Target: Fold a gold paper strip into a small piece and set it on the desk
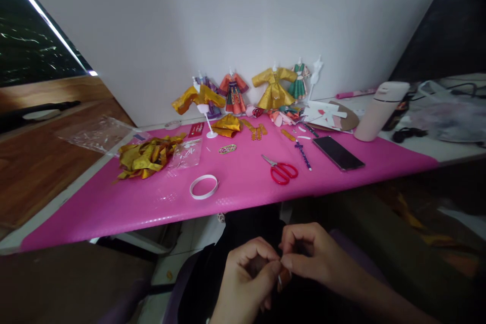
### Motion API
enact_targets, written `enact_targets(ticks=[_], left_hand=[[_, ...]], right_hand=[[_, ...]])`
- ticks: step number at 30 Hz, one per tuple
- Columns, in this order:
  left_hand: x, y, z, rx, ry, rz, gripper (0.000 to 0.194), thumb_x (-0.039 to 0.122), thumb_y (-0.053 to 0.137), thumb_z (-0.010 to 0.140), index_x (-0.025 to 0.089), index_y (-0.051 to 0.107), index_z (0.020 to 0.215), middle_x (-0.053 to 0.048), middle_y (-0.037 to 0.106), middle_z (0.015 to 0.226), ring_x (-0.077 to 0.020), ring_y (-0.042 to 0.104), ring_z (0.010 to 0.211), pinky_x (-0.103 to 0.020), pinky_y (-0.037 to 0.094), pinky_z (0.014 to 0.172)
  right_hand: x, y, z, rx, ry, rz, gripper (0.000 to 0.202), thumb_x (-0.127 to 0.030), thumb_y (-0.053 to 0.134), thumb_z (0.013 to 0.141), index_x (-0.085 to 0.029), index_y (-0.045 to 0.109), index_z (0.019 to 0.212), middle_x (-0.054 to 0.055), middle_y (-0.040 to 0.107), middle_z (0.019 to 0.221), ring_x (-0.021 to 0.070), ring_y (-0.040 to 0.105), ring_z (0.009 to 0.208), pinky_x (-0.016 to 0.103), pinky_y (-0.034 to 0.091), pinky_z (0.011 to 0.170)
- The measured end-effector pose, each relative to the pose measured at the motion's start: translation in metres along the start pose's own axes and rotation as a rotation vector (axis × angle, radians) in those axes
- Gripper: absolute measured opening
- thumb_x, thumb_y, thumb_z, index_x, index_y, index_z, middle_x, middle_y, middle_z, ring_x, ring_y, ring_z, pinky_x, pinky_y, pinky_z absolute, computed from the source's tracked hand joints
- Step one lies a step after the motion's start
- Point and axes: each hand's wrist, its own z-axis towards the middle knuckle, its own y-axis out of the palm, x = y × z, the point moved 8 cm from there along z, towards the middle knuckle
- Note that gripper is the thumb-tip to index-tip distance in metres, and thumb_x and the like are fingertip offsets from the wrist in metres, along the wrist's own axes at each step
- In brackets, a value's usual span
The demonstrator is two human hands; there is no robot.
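Note:
Both hands meet over the lap, below the table's front edge. My left hand (250,273) is closed in a pinch, thumb against forefinger. Touching it from the right, my right hand (311,250) pinches at the same spot. Between and just under the fingertips shows a small orange-brown piece with a white edge (284,278), perhaps folded ribbon or paper; its kind is not clear. Nearest on the table lie red-handled scissors (281,169), blades pointing to the back left. A white tape ring (204,187) rests flat near the front edge.
On the pink mat (243,187) are a crumpled gold fabric heap (150,157), a phone (337,153) and a purple pen (302,156). Small dress forms stand along the wall, one in a gold robe (275,88). A pale bottle (379,111) is at right.

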Motion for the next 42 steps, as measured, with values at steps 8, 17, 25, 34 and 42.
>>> enact_targets(ticks=[8,17,25,34,42], left_hand=[[0.0037,0.0008,-0.0018,-0.041,0.035,-0.011,0.041,0.048,0.082,0.072,0.012,0.064,0.065,0.002,0.059,0.065,0.0004,0.043,0.035,-0.011,0.031,0.034],[0.0034,0.0036,-0.0025,-0.106,0.055,-0.036,0.047,0.055,0.081,0.073,0.012,0.064,0.065,0.001,0.059,0.066,0.001,0.043,0.036,-0.01,0.03,0.034],[0.0015,0.0056,-0.0028,-0.151,0.058,-0.06,0.047,0.056,0.08,0.074,0.013,0.065,0.067,0.001,0.06,0.068,0.0013,0.043,0.035,-0.01,0.029,0.034],[0.0038,0.0064,-0.0048,-0.149,0.067,-0.06,0.045,0.054,0.081,0.074,0.013,0.066,0.066,0.0,0.059,0.07,0.0009,0.044,0.036,-0.01,0.028,0.034],[0.0062,0.0073,-0.0044,-0.151,0.081,-0.077,0.045,0.055,0.081,0.074,0.013,0.068,0.066,0.0,0.059,0.07,0.0011,0.043,0.037,-0.01,0.029,0.033]], right_hand=[[0.0041,0.0007,-0.0013,-0.026,0.018,0.058,0.012,-0.022,0.07,0.074,-0.019,0.062,0.066,-0.002,0.063,0.064,0.014,0.055,0.062,0.027,0.04,0.059],[-0.0004,0.0039,-0.0026,-0.051,0.028,0.089,0.011,-0.019,0.069,0.073,-0.019,0.061,0.066,-0.001,0.066,0.066,0.0147,0.06,0.063,0.027,0.042,0.06],[-0.002,0.0064,-0.0055,-0.045,0.058,0.097,0.01,-0.019,0.068,0.071,-0.019,0.06,0.065,-0.001,0.065,0.062,0.0153,0.057,0.06,0.028,0.041,0.058],[-0.004,0.0082,-0.0076,-0.061,0.069,0.109,0.01,-0.02,0.067,0.07,-0.02,0.059,0.066,-0.001,0.065,0.064,0.0163,0.059,0.062,0.029,0.042,0.06],[-0.0056,0.0077,-0.0095,-0.046,0.06,0.102,0.011,-0.021,0.067,0.07,-0.02,0.059,0.064,-0.001,0.063,0.064,0.015,0.056,0.062,0.028,0.041,0.06]])
